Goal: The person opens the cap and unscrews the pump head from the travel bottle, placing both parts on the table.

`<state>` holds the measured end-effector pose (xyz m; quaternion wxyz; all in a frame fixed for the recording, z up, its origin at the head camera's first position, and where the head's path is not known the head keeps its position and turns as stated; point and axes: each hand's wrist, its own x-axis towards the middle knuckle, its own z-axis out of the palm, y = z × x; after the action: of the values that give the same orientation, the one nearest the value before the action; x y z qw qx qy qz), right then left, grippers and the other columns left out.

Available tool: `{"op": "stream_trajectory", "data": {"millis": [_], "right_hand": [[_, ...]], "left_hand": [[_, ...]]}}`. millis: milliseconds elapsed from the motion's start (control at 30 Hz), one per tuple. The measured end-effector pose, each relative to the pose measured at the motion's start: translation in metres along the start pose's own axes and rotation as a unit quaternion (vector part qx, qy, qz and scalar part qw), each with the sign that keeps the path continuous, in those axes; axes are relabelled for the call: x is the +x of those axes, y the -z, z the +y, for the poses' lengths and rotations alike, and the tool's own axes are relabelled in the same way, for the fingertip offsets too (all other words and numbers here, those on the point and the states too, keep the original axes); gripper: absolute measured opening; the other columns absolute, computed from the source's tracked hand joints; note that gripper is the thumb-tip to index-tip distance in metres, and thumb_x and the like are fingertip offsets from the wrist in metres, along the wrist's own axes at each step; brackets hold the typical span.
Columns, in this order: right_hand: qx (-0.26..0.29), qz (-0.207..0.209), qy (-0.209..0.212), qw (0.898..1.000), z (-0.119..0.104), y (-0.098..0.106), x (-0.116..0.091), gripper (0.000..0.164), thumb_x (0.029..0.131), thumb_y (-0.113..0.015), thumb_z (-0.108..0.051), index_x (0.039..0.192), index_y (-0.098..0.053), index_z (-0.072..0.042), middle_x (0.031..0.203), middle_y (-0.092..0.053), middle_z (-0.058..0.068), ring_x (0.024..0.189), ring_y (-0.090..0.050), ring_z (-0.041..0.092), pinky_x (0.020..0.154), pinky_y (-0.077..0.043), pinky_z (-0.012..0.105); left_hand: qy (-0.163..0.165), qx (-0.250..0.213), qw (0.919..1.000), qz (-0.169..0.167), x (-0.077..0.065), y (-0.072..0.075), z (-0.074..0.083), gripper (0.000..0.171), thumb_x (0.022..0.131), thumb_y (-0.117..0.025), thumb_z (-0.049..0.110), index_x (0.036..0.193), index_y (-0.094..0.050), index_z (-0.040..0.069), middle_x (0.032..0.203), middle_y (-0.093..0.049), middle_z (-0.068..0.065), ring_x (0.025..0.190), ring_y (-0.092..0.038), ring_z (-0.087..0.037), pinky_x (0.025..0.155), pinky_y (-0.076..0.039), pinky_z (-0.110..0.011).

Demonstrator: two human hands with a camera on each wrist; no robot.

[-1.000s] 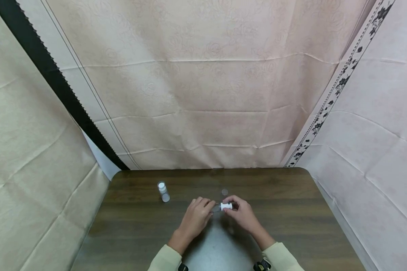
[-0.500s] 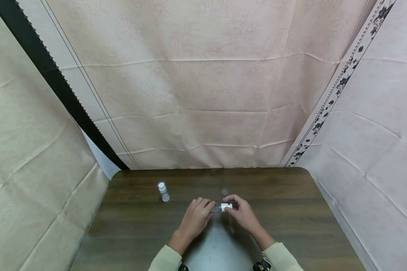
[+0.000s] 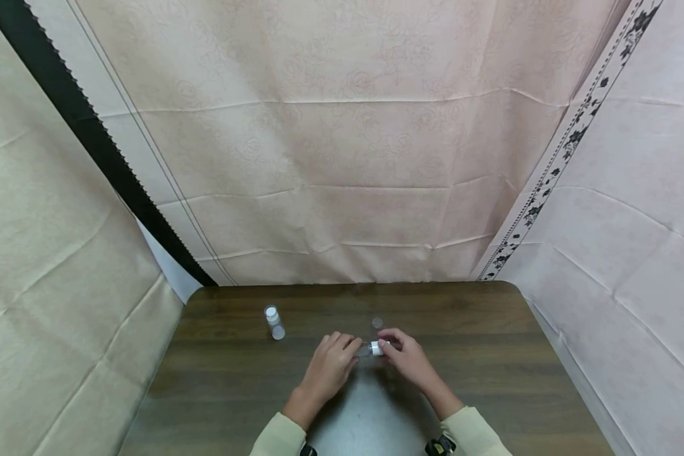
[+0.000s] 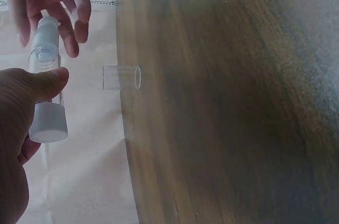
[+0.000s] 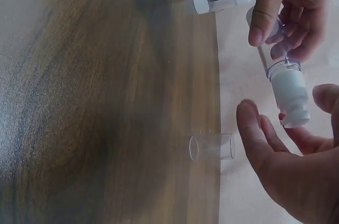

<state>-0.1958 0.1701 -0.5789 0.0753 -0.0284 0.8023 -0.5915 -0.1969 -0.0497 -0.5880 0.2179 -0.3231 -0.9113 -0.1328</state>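
A small clear pump bottle (image 4: 50,122) with a white pump top and a white base is held sideways above the table. My left hand (image 3: 332,365) grips its clear body near the base, the thumb laid across it in the left wrist view. At the white pump top (image 5: 291,92) is my right hand (image 3: 407,360), its fingers spread loosely around the end. In the right wrist view a gap shows between thumb and fingertips there. A clear cylindrical cap (image 4: 122,78) stands on the table just beyond the hands.
A second clear bottle with white ends (image 3: 275,323) stands at the back left of the brown wooden table (image 3: 216,380). Pale cloth curtains (image 3: 342,158) hang behind the far edge and along both sides.
The right thumb and fingers have shifted slightly around the white pump top, the thumb now overlapping it more in the head view. The left hand and the standing bottle stay put.
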Motion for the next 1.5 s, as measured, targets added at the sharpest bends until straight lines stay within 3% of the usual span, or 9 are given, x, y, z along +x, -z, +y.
{"op": "stream_trajectory", "data": {"millis": [133, 267, 400, 600, 700, 967, 1200, 1500], "right_hand": [[-0.001, -0.017, -0.004, 1.000, 0.0027, 0.0020, 0.0007, 0.027, 0.105, -0.061, -0.025, 0.118, -0.067, -0.002, 0.105, -0.068, 0.013, 0.088, -0.072, 0.024, 0.074, -0.062, 0.036], [0.015, -0.038, 0.000, 0.999, 0.0025, 0.0050, 0.0008, 0.023, 0.105, -0.062, -0.022, 0.116, -0.066, -0.002, 0.099, -0.069, 0.013, 0.083, -0.071, 0.025, 0.074, -0.062, 0.041], [0.018, -0.046, 0.014, 0.999, 0.0005, 0.0069, 0.0014, 0.022, 0.102, -0.065, -0.018, 0.118, -0.066, -0.002, 0.102, -0.070, 0.014, 0.086, -0.071, 0.026, 0.078, -0.062, 0.045], [0.006, -0.052, 0.038, 0.998, -0.0009, 0.0090, 0.0006, 0.019, 0.100, -0.067, -0.009, 0.118, -0.066, -0.005, 0.113, -0.067, 0.015, 0.094, -0.069, 0.023, 0.081, -0.062, 0.039], [-0.007, -0.050, 0.051, 0.997, -0.0001, 0.0094, 0.0007, 0.019, 0.098, -0.068, -0.004, 0.117, -0.066, -0.006, 0.117, -0.066, 0.015, 0.100, -0.067, 0.021, 0.082, -0.060, 0.031], [0.025, -0.019, 0.045, 0.998, -0.0016, 0.0061, 0.0032, 0.014, 0.100, -0.068, -0.015, 0.109, -0.069, -0.004, 0.116, -0.068, 0.016, 0.096, -0.068, 0.020, 0.083, -0.061, 0.033], [-0.015, 0.027, 0.032, 0.999, -0.0023, 0.0038, 0.0027, 0.022, 0.093, -0.077, -0.012, 0.114, -0.069, -0.010, 0.115, -0.067, 0.010, 0.098, -0.063, 0.019, 0.079, -0.055, 0.024], [-0.010, 0.003, 0.020, 1.000, -0.0036, 0.0072, 0.0012, 0.023, 0.093, -0.077, -0.015, 0.114, -0.070, -0.009, 0.114, -0.067, 0.011, 0.094, -0.064, 0.019, 0.076, -0.056, 0.024]], "left_hand": [[-0.006, 0.002, 0.9999, 0.009, 0.0004, -0.0002, 0.0006, 0.034, 0.087, -0.085, 0.022, 0.119, -0.072, 0.018, 0.109, -0.073, 0.002, 0.094, -0.064, -0.011, 0.075, -0.050, -0.026], [-0.006, 0.001, 0.9999, 0.013, 0.0006, -0.0008, 0.0006, 0.035, 0.086, -0.086, 0.022, 0.119, -0.073, 0.017, 0.108, -0.073, 0.001, 0.094, -0.063, -0.012, 0.075, -0.050, -0.026], [-0.001, 0.001, 1.0000, 0.006, 0.0008, -0.0004, 0.0009, 0.037, 0.086, -0.086, 0.023, 0.120, -0.072, 0.016, 0.109, -0.072, 0.001, 0.094, -0.063, -0.012, 0.075, -0.050, -0.025], [0.012, -0.010, 0.9999, -0.005, 0.0009, 0.0002, 0.0010, 0.037, 0.087, -0.085, 0.024, 0.121, -0.072, 0.017, 0.111, -0.072, 0.002, 0.095, -0.063, -0.012, 0.076, -0.049, -0.025], [0.020, -0.017, 0.9996, -0.008, 0.0006, 0.0006, 0.0011, 0.036, 0.088, -0.084, 0.024, 0.121, -0.072, 0.018, 0.111, -0.073, 0.002, 0.095, -0.063, -0.012, 0.075, -0.050, -0.026], [0.025, -0.028, 0.9993, 0.006, 0.0012, 0.0021, 0.0028, 0.036, 0.086, -0.086, 0.022, 0.120, -0.073, 0.017, 0.110, -0.073, 0.002, 0.094, -0.063, -0.011, 0.076, -0.051, -0.027], [0.026, -0.031, 0.9991, 0.010, 0.0017, 0.0031, 0.0038, 0.037, 0.085, -0.087, 0.022, 0.119, -0.073, 0.016, 0.109, -0.073, 0.002, 0.094, -0.063, -0.012, 0.077, -0.052, -0.027], [0.024, -0.027, 0.9992, 0.016, 0.0012, 0.0037, 0.0038, 0.039, 0.085, -0.087, 0.022, 0.121, -0.073, 0.015, 0.110, -0.073, 0.001, 0.094, -0.063, -0.012, 0.078, -0.051, -0.027]]}}
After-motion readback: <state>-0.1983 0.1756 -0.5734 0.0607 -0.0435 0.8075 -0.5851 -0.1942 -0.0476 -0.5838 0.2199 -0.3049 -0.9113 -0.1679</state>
